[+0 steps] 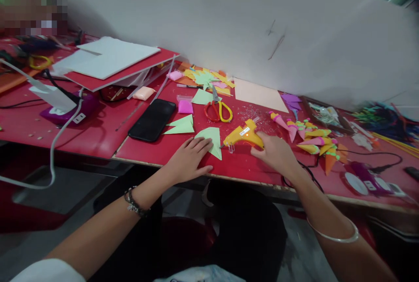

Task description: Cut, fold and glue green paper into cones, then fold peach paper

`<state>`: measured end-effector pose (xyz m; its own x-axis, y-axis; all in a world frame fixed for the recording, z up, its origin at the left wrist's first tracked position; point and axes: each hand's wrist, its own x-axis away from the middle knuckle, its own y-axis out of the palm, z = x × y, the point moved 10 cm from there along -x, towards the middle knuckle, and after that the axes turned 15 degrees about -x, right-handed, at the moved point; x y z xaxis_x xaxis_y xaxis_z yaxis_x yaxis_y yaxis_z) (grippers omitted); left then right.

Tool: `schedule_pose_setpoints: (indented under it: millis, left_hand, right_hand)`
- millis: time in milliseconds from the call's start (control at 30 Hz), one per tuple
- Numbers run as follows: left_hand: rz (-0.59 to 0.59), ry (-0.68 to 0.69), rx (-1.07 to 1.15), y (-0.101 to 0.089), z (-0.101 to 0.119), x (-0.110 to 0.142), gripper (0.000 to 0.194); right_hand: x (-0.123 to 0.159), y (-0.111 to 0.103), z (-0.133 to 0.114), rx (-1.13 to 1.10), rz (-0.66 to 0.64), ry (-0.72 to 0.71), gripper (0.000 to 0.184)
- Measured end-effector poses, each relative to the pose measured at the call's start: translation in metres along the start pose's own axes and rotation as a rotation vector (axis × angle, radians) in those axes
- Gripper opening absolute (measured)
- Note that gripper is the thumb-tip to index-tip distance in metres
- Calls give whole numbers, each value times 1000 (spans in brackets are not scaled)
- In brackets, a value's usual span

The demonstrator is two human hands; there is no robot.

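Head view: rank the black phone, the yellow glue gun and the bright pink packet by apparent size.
1. Black phone
2. Yellow glue gun, handle partly covered by the right hand
3. Bright pink packet

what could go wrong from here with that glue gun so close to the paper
The yellow glue gun, held by the right hand, shows a lit orange light and its nozzle points toward the left hand on the green paper; if hot, it could burn fingers or drip glue there. The black phone lies near the table's front edge and might get knocked off.
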<state>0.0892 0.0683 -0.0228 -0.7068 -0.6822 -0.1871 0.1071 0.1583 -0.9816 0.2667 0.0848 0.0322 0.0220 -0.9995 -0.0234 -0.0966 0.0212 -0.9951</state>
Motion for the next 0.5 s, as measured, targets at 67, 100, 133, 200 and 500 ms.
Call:
schedule_pose_setpoints:
  millis: [67, 100, 133, 200, 500]
  left_hand:
    - [0, 1, -3, 0, 0, 0, 62]
    - [0, 2, -4, 0, 1, 0, 62]
    - [0, 1, -6, 0, 1, 0, 61]
    - [-3, -1, -7, 0, 0, -1, 61]
    - [-2, -2, 7, 1, 0, 0, 62]
  right_hand:
    - [3, 1, 0, -10, -12, -8, 46]
    - [5, 1, 0, -17, -19, -14, 45]
    - [5, 2, 0, -24, -25, -19, 44]
    - [5, 2, 0, -34, -32, -24, 43]
    - [-11, 1, -4, 13, 36, 40, 45]
